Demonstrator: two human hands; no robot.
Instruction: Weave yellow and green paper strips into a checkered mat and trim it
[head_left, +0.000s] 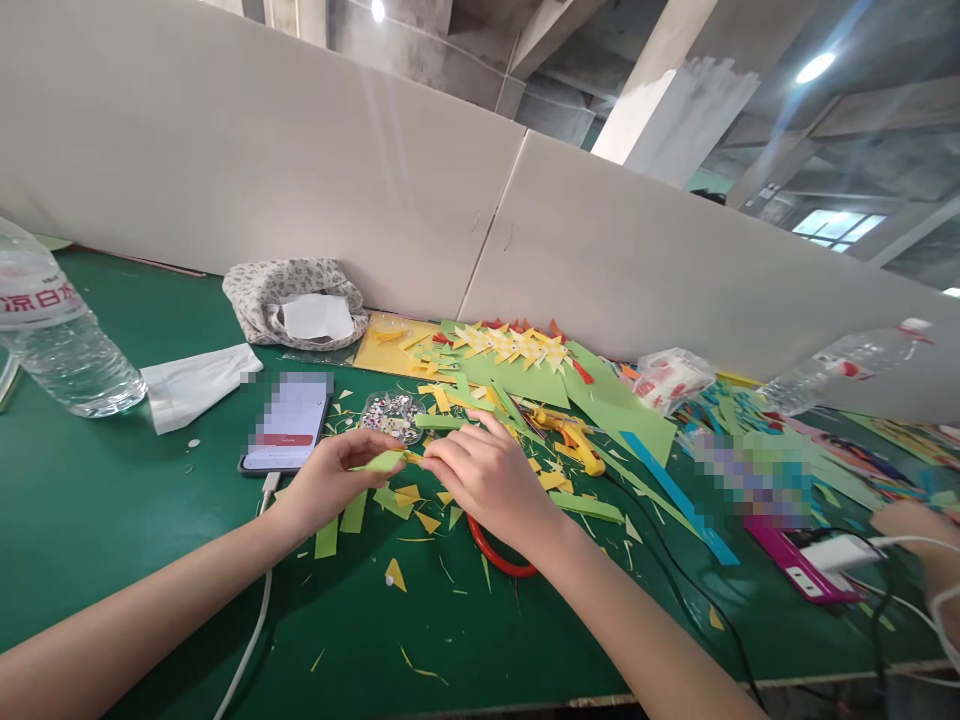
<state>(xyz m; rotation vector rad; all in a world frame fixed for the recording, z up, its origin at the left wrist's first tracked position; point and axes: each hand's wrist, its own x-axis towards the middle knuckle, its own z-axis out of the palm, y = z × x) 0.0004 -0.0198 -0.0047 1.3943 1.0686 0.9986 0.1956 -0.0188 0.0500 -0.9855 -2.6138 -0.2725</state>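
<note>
Over the middle of the green table [247, 600], my left hand [326, 480] pinches a small green paper piece [386, 461] between thumb and fingers. A yellow bit [412, 457] projects from its right end, and the fingertips of my right hand [491, 480] are closed on that end. Just behind my hands is a clear dish of small shiny pieces [393, 414]. A red ring-shaped handle [495, 556] shows partly under my right hand. Yellow paper scraps [427, 521] and green paper strips [328, 538] lie scattered around and below both hands.
A yellow glue gun [577, 443] lies right of my hands, its black cord trailing forward. Left are a phone [289, 425] on a white cable and a water bottle [67, 340]. Yellow star-shaped paper pieces [514, 348] lie behind. Another person's hand [919, 530] shows far right by a magenta power strip [806, 575].
</note>
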